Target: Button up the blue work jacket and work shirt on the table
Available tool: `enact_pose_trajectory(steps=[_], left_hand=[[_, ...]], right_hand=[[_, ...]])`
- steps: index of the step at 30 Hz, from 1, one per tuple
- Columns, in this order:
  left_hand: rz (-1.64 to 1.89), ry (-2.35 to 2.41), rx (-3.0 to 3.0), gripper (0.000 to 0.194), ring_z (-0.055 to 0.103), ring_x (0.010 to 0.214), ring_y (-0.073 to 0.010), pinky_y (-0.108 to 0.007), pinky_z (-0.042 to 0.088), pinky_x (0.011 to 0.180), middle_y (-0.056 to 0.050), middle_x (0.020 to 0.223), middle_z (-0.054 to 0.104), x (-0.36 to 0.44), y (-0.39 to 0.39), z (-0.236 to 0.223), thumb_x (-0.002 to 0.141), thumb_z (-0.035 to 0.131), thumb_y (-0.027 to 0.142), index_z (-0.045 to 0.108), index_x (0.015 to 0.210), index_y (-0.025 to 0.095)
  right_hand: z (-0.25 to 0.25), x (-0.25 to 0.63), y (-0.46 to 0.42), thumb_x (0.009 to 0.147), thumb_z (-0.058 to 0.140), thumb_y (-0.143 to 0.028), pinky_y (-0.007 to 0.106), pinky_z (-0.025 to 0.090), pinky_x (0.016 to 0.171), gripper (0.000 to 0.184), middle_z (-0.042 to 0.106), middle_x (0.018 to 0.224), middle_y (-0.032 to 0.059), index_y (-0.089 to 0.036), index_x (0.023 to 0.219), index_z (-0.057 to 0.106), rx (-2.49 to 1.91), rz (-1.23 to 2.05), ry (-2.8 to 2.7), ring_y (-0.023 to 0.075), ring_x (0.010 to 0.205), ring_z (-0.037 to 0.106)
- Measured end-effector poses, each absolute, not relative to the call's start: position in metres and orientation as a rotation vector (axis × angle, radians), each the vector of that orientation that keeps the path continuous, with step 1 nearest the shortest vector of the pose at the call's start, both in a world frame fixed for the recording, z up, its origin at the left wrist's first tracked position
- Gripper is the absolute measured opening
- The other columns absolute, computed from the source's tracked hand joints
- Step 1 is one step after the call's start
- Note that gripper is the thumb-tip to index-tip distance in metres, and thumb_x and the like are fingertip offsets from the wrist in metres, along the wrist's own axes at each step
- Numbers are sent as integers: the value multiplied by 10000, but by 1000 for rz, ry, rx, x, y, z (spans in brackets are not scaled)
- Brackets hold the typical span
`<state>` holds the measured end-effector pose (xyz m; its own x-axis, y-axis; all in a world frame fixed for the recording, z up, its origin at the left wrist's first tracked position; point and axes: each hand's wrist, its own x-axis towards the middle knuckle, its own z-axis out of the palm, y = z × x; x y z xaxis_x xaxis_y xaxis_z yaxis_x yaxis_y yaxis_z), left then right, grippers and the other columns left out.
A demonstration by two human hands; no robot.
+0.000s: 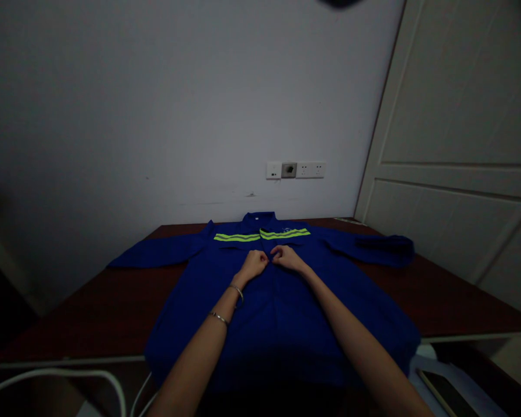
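Observation:
A blue work jacket (330,284) lies spread out, front side up, with its collar at the far end and its sleeves out to both sides. Yellow-green and grey reflective bands cross its chest. At the middle of the front opening, just below the bands, my left hand (254,263) is closed in a pinch on the jacket's edge. My right hand (287,258) is beside it, fingers curled and pinching at the other side of the opening. The exact spot between the fingertips is too small and dark to make out.
The jacket rests on a dark red-brown table (91,313), its hem hanging over the near edge. Behind stands a wall with sockets (310,169); a white panelled door (451,116) is at right. A white cable (82,373) and a phone-like dark object (447,394) lie below.

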<state>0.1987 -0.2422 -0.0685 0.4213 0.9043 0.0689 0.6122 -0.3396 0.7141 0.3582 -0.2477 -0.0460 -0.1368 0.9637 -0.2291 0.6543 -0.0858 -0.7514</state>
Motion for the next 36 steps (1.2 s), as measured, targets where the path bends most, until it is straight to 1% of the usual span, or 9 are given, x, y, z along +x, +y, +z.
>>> enact_pose_trajectory(steps=[6,12,16,20,24,29,36], left_hand=[[657,1178,2031,198,559,602,-127,-201,379,571,-61,684,670,194,-241,-67,693,511,122,696,759,97],[701,1111,1895,173,537,541,-106,-186,376,529,-34,615,640,191,-238,-72,695,532,151,687,740,89],[678,1082,1746,182,493,438,-85,-183,362,473,-3,515,579,191,-238,-74,710,535,186,675,748,75],[666,1091,1653,165,475,408,-77,-174,347,453,30,434,507,192,-238,-75,708,551,204,663,725,84],[657,1106,1593,175,459,389,-70,-168,323,428,33,426,500,191,-238,-76,711,559,227,660,739,87],[668,1096,1533,184,406,348,-49,-163,304,399,33,433,510,190,-237,-79,719,566,244,654,746,84],[691,1064,1465,148,407,340,-45,-167,307,388,30,432,521,189,-234,-80,712,578,209,651,713,80]], right_hand=[[-51,359,-243,553,547,-41,199,392,533,342,630,610,6,-107,882,610,-1773,1148,-1691,125,571,555],[-52,358,-241,540,540,-38,197,381,505,426,580,568,-31,-121,958,529,-1806,1211,-1551,127,558,542],[-52,358,-242,550,511,-51,197,363,476,444,543,548,-52,-146,983,481,-1796,1276,-1449,119,518,516],[-51,358,-243,541,511,-47,200,362,469,451,520,531,-64,-166,972,456,-1766,1359,-1350,109,483,489],[-51,358,-243,538,501,-39,203,362,467,454,530,529,-56,-173,968,442,-1727,1445,-1243,111,479,493],[-50,359,-244,536,509,-23,217,396,508,460,566,579,-37,-175,965,444,-1660,1537,-1115,115,505,524],[-44,356,-246,552,502,-8,223,403,529,430,586,595,-13,-149,954,439,-1554,1642,-978,113,511,536]])
